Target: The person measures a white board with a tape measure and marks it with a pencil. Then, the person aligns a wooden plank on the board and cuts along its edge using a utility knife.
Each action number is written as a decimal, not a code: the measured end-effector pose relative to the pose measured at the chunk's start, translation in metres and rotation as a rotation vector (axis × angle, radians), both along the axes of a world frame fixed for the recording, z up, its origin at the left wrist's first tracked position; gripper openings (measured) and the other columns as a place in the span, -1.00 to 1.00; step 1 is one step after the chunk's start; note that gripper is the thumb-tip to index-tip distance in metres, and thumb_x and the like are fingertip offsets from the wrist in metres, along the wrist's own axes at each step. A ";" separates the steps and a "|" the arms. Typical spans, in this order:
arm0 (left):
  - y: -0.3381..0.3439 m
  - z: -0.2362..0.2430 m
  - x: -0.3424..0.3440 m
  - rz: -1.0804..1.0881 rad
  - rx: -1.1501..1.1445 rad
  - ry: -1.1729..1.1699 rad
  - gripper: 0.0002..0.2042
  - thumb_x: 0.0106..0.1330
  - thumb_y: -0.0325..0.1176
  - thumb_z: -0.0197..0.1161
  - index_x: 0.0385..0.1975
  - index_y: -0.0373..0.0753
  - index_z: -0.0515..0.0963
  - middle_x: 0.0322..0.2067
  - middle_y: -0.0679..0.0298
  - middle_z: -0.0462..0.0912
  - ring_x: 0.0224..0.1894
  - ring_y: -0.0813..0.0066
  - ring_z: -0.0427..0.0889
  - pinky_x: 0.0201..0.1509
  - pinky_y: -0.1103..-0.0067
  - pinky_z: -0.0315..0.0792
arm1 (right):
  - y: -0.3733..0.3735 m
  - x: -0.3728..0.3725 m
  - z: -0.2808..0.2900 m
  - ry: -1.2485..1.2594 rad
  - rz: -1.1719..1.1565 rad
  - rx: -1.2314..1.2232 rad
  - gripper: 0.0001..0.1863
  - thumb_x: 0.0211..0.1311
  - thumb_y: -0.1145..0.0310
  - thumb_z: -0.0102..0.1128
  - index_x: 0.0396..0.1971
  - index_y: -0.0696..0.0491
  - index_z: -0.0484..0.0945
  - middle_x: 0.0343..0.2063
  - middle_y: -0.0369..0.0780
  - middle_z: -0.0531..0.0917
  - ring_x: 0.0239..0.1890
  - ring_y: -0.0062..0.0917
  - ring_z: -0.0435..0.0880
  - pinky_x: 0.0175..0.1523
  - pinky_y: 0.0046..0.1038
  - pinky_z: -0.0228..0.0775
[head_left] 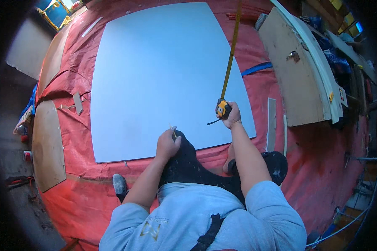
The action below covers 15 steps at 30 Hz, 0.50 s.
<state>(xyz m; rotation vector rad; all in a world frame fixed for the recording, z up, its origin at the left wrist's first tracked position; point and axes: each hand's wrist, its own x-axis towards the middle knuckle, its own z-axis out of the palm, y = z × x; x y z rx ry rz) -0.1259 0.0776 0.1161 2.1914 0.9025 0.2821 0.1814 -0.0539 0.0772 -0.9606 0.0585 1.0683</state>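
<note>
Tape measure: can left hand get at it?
Probably yes: nothing visible blocks the way over the white board, though the left hand seems to hold a small item and the right hand grips the tape measure.

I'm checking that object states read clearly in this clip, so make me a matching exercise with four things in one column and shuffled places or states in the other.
1. Tape measure
2. White board
3. Blue strip
4. Left hand

A. Beside the white board's right edge
B. At a dark-clad knee
C. In the right hand, blade pulled out
D. Large and flat, on the red sheet

Pairs: 1-C, 2-D, 3-A, 4-B
</note>
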 end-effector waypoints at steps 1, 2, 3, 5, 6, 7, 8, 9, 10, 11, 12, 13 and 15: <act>0.000 0.000 0.000 0.002 0.025 -0.043 -0.54 0.18 -0.32 0.31 0.09 -0.38 0.54 -0.09 -0.11 0.64 -0.01 -0.06 0.61 0.14 0.24 0.46 | 0.002 0.002 0.006 0.019 0.009 0.003 -0.53 0.24 0.02 -0.06 -0.09 0.09 0.55 -0.29 -0.15 0.61 -0.23 -0.33 0.59 -0.28 -0.33 0.42; 0.000 0.000 0.000 0.000 -0.010 -0.009 -0.54 0.18 -0.32 0.31 0.09 -0.38 0.54 -0.09 -0.11 0.64 -0.01 -0.06 0.61 0.14 0.24 0.46 | 0.004 0.003 0.011 -0.008 0.024 0.048 -0.52 0.25 0.02 -0.07 -0.08 0.10 0.54 -0.29 -0.14 0.61 -0.23 -0.33 0.59 -0.29 -0.34 0.42; 0.001 -0.001 -0.001 0.002 0.001 -0.012 -0.54 0.18 -0.32 0.30 0.08 -0.39 0.54 -0.09 -0.10 0.65 -0.01 -0.06 0.62 0.13 0.24 0.46 | 0.007 0.004 0.017 -0.051 0.043 0.104 -0.52 0.25 0.03 -0.07 -0.07 0.11 0.53 -0.28 -0.13 0.61 -0.24 -0.34 0.59 -0.29 -0.34 0.41; 0.002 -0.003 -0.001 0.004 0.013 -0.021 -0.54 0.18 -0.32 0.29 0.08 -0.39 0.54 -0.10 -0.10 0.65 -0.02 -0.06 0.62 0.13 0.24 0.47 | 0.010 0.005 0.027 -0.053 0.055 0.103 -0.51 0.26 0.02 -0.07 -0.07 0.11 0.53 -0.28 -0.13 0.61 -0.24 -0.34 0.58 -0.29 -0.34 0.41; 0.002 -0.004 -0.001 0.002 0.027 -0.020 -0.54 0.18 -0.32 0.29 0.08 -0.39 0.54 -0.12 -0.10 0.65 -0.03 -0.06 0.62 0.11 0.24 0.47 | 0.011 0.005 0.031 -0.083 0.069 0.115 -0.51 0.26 0.02 -0.07 -0.07 0.11 0.54 -0.27 -0.13 0.61 -0.24 -0.34 0.58 -0.29 -0.34 0.41; 0.002 -0.005 -0.002 -0.002 0.067 -0.042 -0.55 0.18 -0.32 0.29 0.07 -0.39 0.54 -0.13 -0.09 0.65 -0.05 -0.07 0.62 0.10 0.24 0.48 | 0.012 0.004 0.035 -0.072 0.073 0.115 -0.51 0.26 0.02 -0.07 -0.07 0.11 0.54 -0.27 -0.13 0.61 -0.24 -0.34 0.58 -0.29 -0.34 0.41; 0.002 -0.007 -0.003 0.001 0.042 -0.023 -0.55 0.18 -0.32 0.29 0.07 -0.39 0.54 -0.13 -0.09 0.65 -0.05 -0.07 0.62 0.10 0.24 0.48 | 0.013 0.002 0.039 -0.080 0.070 0.109 -0.51 0.27 0.01 -0.07 -0.07 0.11 0.54 -0.27 -0.13 0.61 -0.23 -0.34 0.58 -0.29 -0.34 0.41; 0.002 -0.009 -0.004 0.004 0.033 -0.024 -0.55 0.18 -0.32 0.30 0.07 -0.39 0.54 -0.14 -0.09 0.65 -0.05 -0.07 0.62 0.08 0.24 0.48 | 0.013 0.000 0.042 -0.100 0.050 0.078 -0.51 0.28 0.01 -0.07 -0.07 0.11 0.54 -0.28 -0.13 0.61 -0.23 -0.35 0.58 -0.29 -0.34 0.41; 0.001 -0.010 -0.005 0.023 0.076 -0.074 -0.55 0.18 -0.31 0.30 0.07 -0.38 0.54 -0.15 -0.08 0.65 -0.06 -0.07 0.62 0.07 0.24 0.48 | 0.013 -0.002 0.046 -0.092 0.066 0.104 -0.51 0.28 0.01 -0.07 -0.07 0.11 0.54 -0.28 -0.13 0.61 -0.23 -0.35 0.58 -0.29 -0.34 0.41; 0.001 -0.011 -0.006 0.008 0.026 -0.029 -0.55 0.18 -0.31 0.30 0.07 -0.38 0.54 -0.15 -0.08 0.65 -0.06 -0.07 0.62 0.07 0.24 0.48 | 0.014 -0.004 0.051 -0.067 0.045 0.080 -0.53 0.28 0.01 -0.05 -0.10 0.10 0.55 -0.32 -0.15 0.61 -0.27 -0.37 0.59 -0.31 -0.34 0.43; 0.001 -0.011 -0.006 0.015 0.048 -0.067 -0.59 0.20 -0.28 0.30 0.01 -0.38 0.57 -0.20 -0.08 0.66 -0.09 -0.09 0.63 0.04 0.24 0.49 | 0.014 -0.006 0.056 -0.057 0.032 0.076 -0.54 0.28 0.00 -0.03 -0.12 0.10 0.56 -0.37 -0.16 0.61 -0.32 -0.39 0.59 -0.34 -0.35 0.44; 0.004 -0.009 -0.006 0.018 0.098 -0.117 -0.62 0.23 -0.24 0.30 -0.04 -0.37 0.60 -0.24 -0.08 0.67 -0.12 -0.11 0.63 0.02 0.24 0.49 | 0.014 -0.008 0.063 -0.042 0.028 0.061 -0.54 0.28 0.00 -0.03 -0.12 0.10 0.56 -0.37 -0.16 0.61 -0.32 -0.39 0.59 -0.34 -0.35 0.44; 0.014 0.002 0.000 0.086 -0.038 -0.075 -0.63 0.27 -0.17 0.29 -0.11 -0.38 0.63 -0.29 -0.07 0.69 -0.17 -0.08 0.66 -0.01 0.25 0.51 | 0.016 -0.011 0.079 -0.140 0.153 -0.012 -0.54 0.28 -0.02 0.03 -0.14 0.08 0.58 -0.39 -0.19 0.61 -0.37 -0.47 0.59 -0.40 -0.42 0.44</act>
